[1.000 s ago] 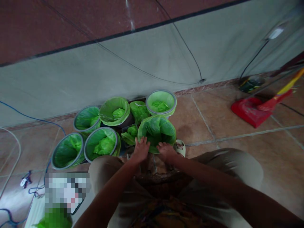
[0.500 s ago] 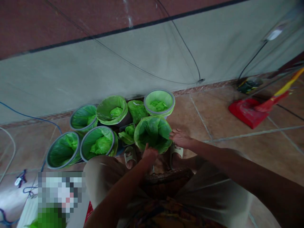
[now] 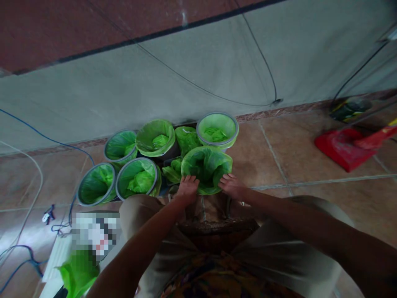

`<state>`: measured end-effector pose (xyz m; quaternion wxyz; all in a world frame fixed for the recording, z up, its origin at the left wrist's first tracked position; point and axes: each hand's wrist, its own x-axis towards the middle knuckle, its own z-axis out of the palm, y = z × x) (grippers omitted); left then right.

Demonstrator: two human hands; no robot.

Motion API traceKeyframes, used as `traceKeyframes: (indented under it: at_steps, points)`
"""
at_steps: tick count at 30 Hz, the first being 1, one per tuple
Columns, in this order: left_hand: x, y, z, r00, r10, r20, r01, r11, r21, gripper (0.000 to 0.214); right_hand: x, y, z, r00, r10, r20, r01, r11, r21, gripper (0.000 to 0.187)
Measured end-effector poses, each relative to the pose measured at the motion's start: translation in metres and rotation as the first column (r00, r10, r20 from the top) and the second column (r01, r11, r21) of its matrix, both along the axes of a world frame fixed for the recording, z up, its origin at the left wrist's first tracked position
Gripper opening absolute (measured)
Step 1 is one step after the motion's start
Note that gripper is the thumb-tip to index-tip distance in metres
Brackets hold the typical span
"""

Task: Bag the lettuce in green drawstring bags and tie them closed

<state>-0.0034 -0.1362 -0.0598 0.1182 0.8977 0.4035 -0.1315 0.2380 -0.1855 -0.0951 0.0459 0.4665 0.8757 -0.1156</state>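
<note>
I have the round bin lined with thin, see-through green plastic [image 3: 207, 151] standing upright in front of me, just past my knees and between my two hands. Its liner looks to be in and opened out, with the edge folded over the rim all the way round as far as I can see, so I judge that part mostly done. What seems left is evening out the folds; no grey ring shows on its rim, unlike the four round green-lined bins with grey rings [image 3: 217, 113], three to my left and one just beyond. The dark round bin with a green liner turned over its rim [image 3: 156, 121] shows no ring either. My left hand [image 3: 187, 187] lies at the near left edge, fingers close together and slightly bent over the plastic; my right hand [image 3: 232, 186] meets the near right edge, fingers curled inward. Both touch the liner, but whether I am pinching it or only pressing, I cannot tell. The bin's mouth opens between them, its far rim well beyond my fingertips.
</note>
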Motion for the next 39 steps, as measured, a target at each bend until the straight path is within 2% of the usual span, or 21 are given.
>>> traceKeyframes:
  at_steps: [5, 8, 10, 13, 17, 20, 24, 29, 32, 35, 37, 39]
  points:
    - [0.024, -0.028, -0.014, 0.986, 0.163, -0.023, -0.165, 0.964, -0.211, 0.037, 0.005, 0.008, 0.001, 0.999, -0.045, 0.024, 0.046, 0.998, -0.047, 0.020]
    - [0.027, -0.030, -0.026, 0.969, 0.245, -0.030, -0.245, 0.937, -0.248, 0.030, 0.008, 0.010, 0.003, 0.998, -0.064, -0.014, 0.062, 0.995, -0.081, 0.019]
    - [0.024, -0.029, -0.033, 0.952, 0.304, 0.025, -0.287, 0.920, -0.266, 0.027, 0.008, 0.009, 0.003, 0.997, -0.035, -0.066, 0.028, 0.994, -0.104, 0.017]
    - [0.019, -0.029, -0.040, 0.901, 0.411, 0.141, -0.358, 0.885, -0.298, 0.026, 0.006, 0.005, 0.002, 0.995, 0.009, -0.101, -0.021, 0.992, -0.121, 0.026]
    - [0.017, -0.029, -0.047, 0.821, 0.530, 0.212, -0.451, 0.830, -0.328, 0.025, 0.003, 0.007, -0.004, 0.997, -0.037, -0.068, 0.028, 0.991, -0.134, 0.019]
    - [0.017, -0.028, -0.049, 0.779, 0.577, 0.245, -0.485, 0.802, -0.347, 0.025, 0.004, 0.013, -0.008, 0.995, -0.082, -0.064, 0.069, 0.981, -0.183, 0.024]
    - [0.017, -0.028, -0.050, 0.758, 0.608, 0.238, -0.515, 0.781, -0.352, 0.026, 0.004, 0.017, -0.014, 0.988, -0.149, -0.025, 0.142, 0.971, -0.195, 0.026]
    - [0.022, -0.028, -0.050, 0.780, 0.609, 0.143, -0.558, 0.781, -0.280, 0.027, -0.002, 0.020, -0.013, 0.977, -0.206, 0.044, 0.211, 0.956, -0.204, 0.027]
    - [0.025, -0.029, -0.047, 0.783, 0.608, 0.130, -0.579, 0.790, -0.204, 0.030, -0.002, 0.022, -0.003, 0.972, -0.232, 0.042, 0.235, 0.965, -0.117, 0.028]
    - [0.025, -0.033, -0.039, 0.794, 0.585, 0.167, -0.571, 0.811, -0.128, 0.038, -0.006, 0.020, 0.007, 0.984, -0.177, -0.008, 0.177, 0.983, -0.054, 0.029]
    - [0.023, -0.036, -0.033, 0.816, 0.553, 0.168, -0.546, 0.833, -0.089, 0.036, -0.012, 0.016, 0.011, 0.994, -0.095, -0.062, 0.090, 0.993, -0.078, 0.028]
    - [0.020, -0.037, -0.029, 0.870, 0.470, 0.149, -0.466, 0.883, -0.063, 0.031, -0.021, 0.010, 0.010, 0.993, -0.038, -0.113, 0.024, 0.993, -0.117, 0.026]
